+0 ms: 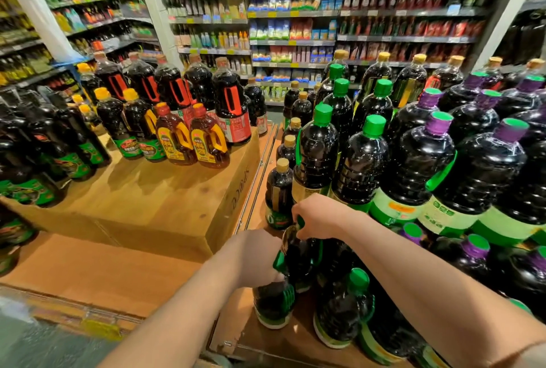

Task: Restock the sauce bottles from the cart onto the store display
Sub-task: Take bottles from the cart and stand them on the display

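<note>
Head cam: L hand grips near dark bottle by green handle; R hand pinches, prob., green handle of bottle behind, near-right display.

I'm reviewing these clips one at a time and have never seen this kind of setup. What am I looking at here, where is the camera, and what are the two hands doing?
There is no machine here: a person wears one wide-angle camera on the head, looking forward and down, so you see their own bare arms. The scene is a shop aisle. The left hand and the right hand both grip a dark sauce bottle with a green plastic handle, low among other bottles. To the right stand rows of large dark bottles with green caps and with purple-wrapped caps. To the left, brown cardboard boxes carry more bottles, including two amber bottles with yellow handles and red caps. Stocked store shelves fill the background.
</note>
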The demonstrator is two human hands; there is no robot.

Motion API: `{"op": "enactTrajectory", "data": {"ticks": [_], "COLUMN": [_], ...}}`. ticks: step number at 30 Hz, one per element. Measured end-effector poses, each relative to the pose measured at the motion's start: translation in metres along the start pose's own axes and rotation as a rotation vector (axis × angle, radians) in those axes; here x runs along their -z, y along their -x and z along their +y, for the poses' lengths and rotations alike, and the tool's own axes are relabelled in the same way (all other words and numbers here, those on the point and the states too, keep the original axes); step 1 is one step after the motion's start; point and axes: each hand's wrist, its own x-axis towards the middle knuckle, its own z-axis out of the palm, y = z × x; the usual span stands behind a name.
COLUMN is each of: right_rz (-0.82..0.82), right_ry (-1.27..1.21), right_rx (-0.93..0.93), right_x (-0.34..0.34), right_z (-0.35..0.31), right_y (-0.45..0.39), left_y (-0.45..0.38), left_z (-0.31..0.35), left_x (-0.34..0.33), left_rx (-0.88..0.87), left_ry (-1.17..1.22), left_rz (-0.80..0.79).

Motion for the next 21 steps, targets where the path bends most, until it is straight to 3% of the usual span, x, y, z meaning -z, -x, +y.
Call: {"op": "enactTrajectory", "data": {"ticks": [10, 21], "right_rz": [-0.008, 0.164], "right_ry": [0.020, 0.157], "right_rx": [-0.007, 0.152], "right_x": [-0.005, 0.013], "right_z": [-0.001, -0.034], "right_y": [0.007, -0.001], "left_y": [-0.005, 0.025], "left_z": [0.044, 0.058], "left_x": [-0.010, -0.019], "left_rx": [0.042, 0.347], "left_ry": [0.184, 0.386], "left_rz": [0.142, 0.143]}}
